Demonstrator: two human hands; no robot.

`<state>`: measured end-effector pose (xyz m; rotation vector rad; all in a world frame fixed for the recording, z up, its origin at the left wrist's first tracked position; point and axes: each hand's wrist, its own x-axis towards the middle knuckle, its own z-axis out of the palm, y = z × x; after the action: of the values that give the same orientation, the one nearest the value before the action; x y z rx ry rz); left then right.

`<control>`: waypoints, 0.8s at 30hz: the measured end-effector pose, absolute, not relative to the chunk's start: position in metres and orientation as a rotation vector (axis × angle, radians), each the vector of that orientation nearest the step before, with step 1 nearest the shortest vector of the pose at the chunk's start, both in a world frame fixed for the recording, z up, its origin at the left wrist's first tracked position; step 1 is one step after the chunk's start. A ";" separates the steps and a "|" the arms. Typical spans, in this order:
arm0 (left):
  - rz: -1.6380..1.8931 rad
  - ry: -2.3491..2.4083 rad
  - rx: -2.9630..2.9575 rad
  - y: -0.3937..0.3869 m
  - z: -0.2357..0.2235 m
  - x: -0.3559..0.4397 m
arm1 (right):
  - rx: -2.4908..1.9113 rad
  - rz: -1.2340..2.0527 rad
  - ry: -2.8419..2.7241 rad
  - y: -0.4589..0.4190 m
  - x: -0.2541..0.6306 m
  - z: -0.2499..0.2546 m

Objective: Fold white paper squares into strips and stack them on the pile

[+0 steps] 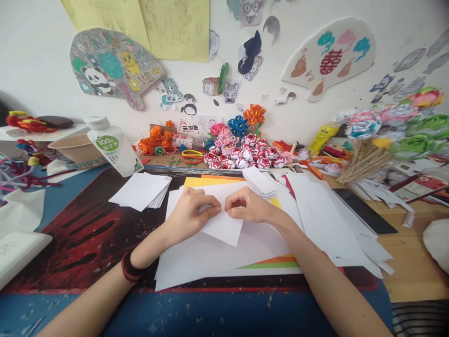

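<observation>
A small white sheet of paper [226,230] is pinched between my two hands, its lower corner pointing toward me. My left hand [191,210], with a dark red band on the wrist, has thumb and forefinger closed on the paper's upper edge. Close beside it, my right hand [247,206] pinches the same edge, thumb against finger. Beneath both hands lies a larger white sheet [189,267], over orange, yellow and green sheets that show at its edges. Whether the small paper is folded at the fingertips I cannot tell.
A stack of white paper squares [138,191] lies left, another small stack [259,181] behind my right hand. White sheets [326,220] and a black flat object [365,210] are at right. A white bottle [112,147], red-and-white paper flowers [245,154] and a flower bunch [365,135] stand behind.
</observation>
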<state>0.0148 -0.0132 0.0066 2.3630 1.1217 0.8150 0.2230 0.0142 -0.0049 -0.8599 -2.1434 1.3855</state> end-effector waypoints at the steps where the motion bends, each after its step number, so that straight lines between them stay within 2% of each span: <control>1: 0.818 1.130 2.366 -0.014 0.006 0.015 | -0.859 1.393 -2.146 0.014 0.223 -0.005; 13: 0.961 1.317 2.410 -0.015 0.006 0.014 | -0.929 1.285 -2.158 0.016 0.221 -0.005; 19: 1.005 1.378 2.380 -0.006 0.010 0.002 | -1.036 1.122 -2.191 0.021 0.231 -0.008; 22: 1.137 1.440 2.305 0.001 0.011 -0.010 | -1.176 0.969 -2.167 0.024 0.236 -0.008; 24: 1.182 1.466 2.271 0.003 0.011 -0.013 | -1.191 0.984 -2.079 0.025 0.237 -0.008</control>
<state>-0.0134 0.0032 0.0112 2.2709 1.4662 1.1820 0.2368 0.0255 -0.0077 -1.1911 -2.0792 0.9840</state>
